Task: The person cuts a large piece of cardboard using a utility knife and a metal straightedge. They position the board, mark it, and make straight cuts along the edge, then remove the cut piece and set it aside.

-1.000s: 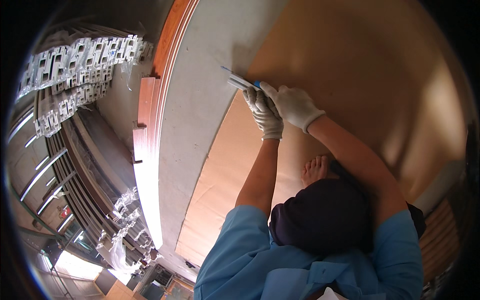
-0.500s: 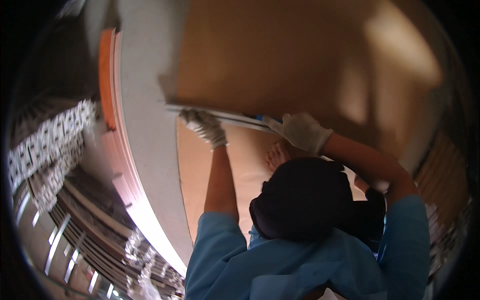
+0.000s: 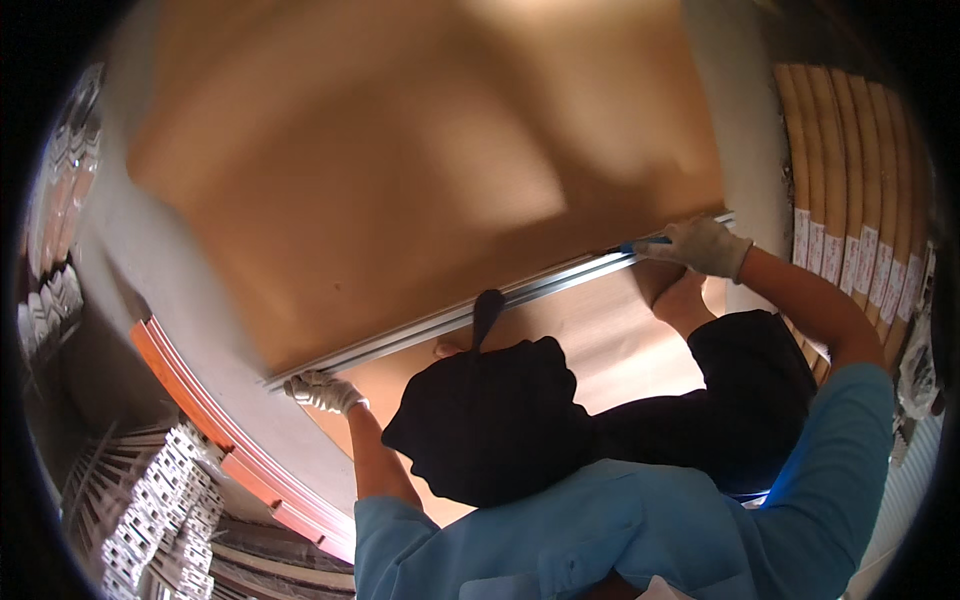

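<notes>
A long silvery metal strip (image 3: pixel 415 331) lies slantwise across a large brown sheet (image 3: pixel 300 230) on the floor. My left hand (image 3: pixel 326 392), in a pale work glove, has its fingers closed over the strip's left end. Near the strip's right end, my gloved right hand (image 3: pixel 706 248) grips a blue-handled cutter knife (image 3: pixel 646 244). The knife points left along the strip's far edge; whether its blade touches the sheet is hard to tell. My dark-clothed knees hide part of the sheet on the near side.
Orange and pink trim lengths (image 3: pixel 190 390) lie along the left of the sheet. Stacked white profiles (image 3: pixel 165 510) stand at the lower left. Several long brown packages with labels (image 3: pixel 850 180) lie at the right. A bare foot (image 3: pixel 682 300) rests close to the strip.
The view has swung round, so more of the strip and the right side show. My right hand with the knife is now farther from my left, by the strip's right end.
</notes>
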Motion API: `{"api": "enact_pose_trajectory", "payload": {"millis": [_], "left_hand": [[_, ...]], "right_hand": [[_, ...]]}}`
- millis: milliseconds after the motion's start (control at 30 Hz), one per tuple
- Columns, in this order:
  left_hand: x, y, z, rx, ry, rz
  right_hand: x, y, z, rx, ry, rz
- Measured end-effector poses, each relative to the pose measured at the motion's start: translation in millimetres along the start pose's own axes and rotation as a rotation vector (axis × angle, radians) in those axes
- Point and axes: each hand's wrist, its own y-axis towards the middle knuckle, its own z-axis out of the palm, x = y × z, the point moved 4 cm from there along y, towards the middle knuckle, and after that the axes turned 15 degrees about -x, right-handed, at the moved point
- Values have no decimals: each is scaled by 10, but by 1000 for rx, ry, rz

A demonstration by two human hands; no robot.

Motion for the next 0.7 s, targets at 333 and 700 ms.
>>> {"api": "enact_pose_trajectory", "payload": {"millis": [333, 700], "left_hand": [[-482, -329, 18, 92, 220, -190], [-1813, -567, -15, 711, -46, 779]], "right_hand": [[-1636, -1782, 606, 240, -87, 205], [-2491, -2474, 257, -554, 222, 1274]]}}
